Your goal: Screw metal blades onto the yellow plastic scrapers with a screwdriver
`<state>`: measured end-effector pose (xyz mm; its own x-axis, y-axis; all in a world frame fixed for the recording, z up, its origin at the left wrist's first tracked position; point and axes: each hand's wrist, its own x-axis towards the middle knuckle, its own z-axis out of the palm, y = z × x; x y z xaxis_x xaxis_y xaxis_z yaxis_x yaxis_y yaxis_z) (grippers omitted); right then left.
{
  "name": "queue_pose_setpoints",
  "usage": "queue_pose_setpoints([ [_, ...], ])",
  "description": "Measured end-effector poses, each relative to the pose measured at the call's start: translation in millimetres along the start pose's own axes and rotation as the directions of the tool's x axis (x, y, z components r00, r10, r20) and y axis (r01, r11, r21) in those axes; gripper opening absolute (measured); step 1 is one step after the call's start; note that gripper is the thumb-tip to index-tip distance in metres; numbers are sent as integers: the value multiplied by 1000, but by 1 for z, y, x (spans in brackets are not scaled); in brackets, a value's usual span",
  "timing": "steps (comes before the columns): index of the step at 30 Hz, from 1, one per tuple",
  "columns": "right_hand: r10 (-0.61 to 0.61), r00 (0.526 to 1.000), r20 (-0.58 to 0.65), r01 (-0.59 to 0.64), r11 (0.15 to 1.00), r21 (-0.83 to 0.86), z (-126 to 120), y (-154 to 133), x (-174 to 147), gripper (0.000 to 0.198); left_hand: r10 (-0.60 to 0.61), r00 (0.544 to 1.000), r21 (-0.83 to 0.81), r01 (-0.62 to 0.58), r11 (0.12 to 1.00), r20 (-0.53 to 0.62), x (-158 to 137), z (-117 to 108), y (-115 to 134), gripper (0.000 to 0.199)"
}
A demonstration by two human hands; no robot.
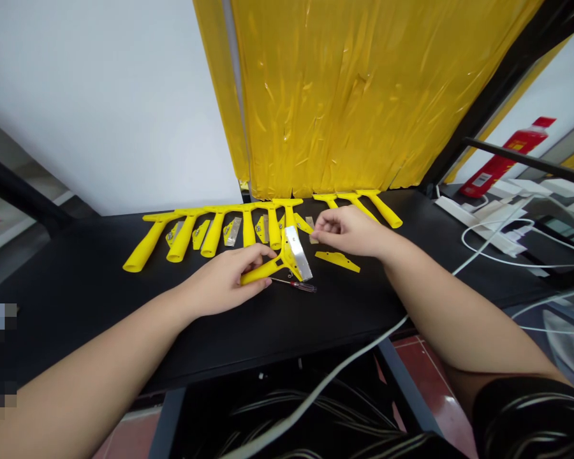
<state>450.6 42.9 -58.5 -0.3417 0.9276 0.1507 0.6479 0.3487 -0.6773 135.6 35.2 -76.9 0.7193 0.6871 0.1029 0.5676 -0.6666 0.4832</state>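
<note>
Gripping a yellow scraper (289, 256) in closed left hand (234, 274). Curling right hand (343, 229) loosely at its two o'clock; cannot tell whether holding anything.

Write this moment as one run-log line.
left hand: holding yellow scraper by handle | right hand: near its metal blade, hold unclear | black tabletop: screwdriver, loose yellow plate

Scraper handles (213, 233) line the back edge of the desk (354, 312), small plates (232, 232) between those on its left half. Before them lies a screwdriver (304, 287), nearer the front edge; a loose plate (337, 260) sits behind it, rightward. A power strip (458, 211) lies by the right edge.
</note>
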Motion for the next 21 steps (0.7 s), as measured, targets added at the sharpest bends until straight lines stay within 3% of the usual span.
queue_pose_setpoints([
  [4, 141, 980, 143, -77, 921, -381, -14, 10, -4, 20, -12, 1000, 12, 12, 1000, 21, 0, 0, -1, 41],
  [6, 188, 962, 200, -73, 878, -473, -11, 14, -4, 28, -25, 999, 18, 24, 1000, 29, 0, -1, -2, 42],
  [9, 162, 958, 235, -21, 861, -507, -4, 16, -3, 24, -35, 999, 30, 34, 999, 28, 1, -1, -4, 43],
  [14, 107, 970, 219, 18, 865, -501, -1, 8, -5, 17, -33, 999, 55, 32, 998, 14, 1, -1, -5, 41],
  [17, 66, 982, 177, 22, 891, -453, -5, 3, -4, 22, -36, 999, 71, 35, 997, 13, 1, -1, -4, 40],
  [19, 1, 990, 144, 40, 959, -279, -8, 1, -4, 20, -36, 999, 80, 35, 996, 19, 0, -2, -4, 41],
  [21, -39, 991, 128, 37, 999, 22, -7, 0, -2, 12, -31, 999, 89, 28, 996, 30, 0, -2, -4, 42],
])
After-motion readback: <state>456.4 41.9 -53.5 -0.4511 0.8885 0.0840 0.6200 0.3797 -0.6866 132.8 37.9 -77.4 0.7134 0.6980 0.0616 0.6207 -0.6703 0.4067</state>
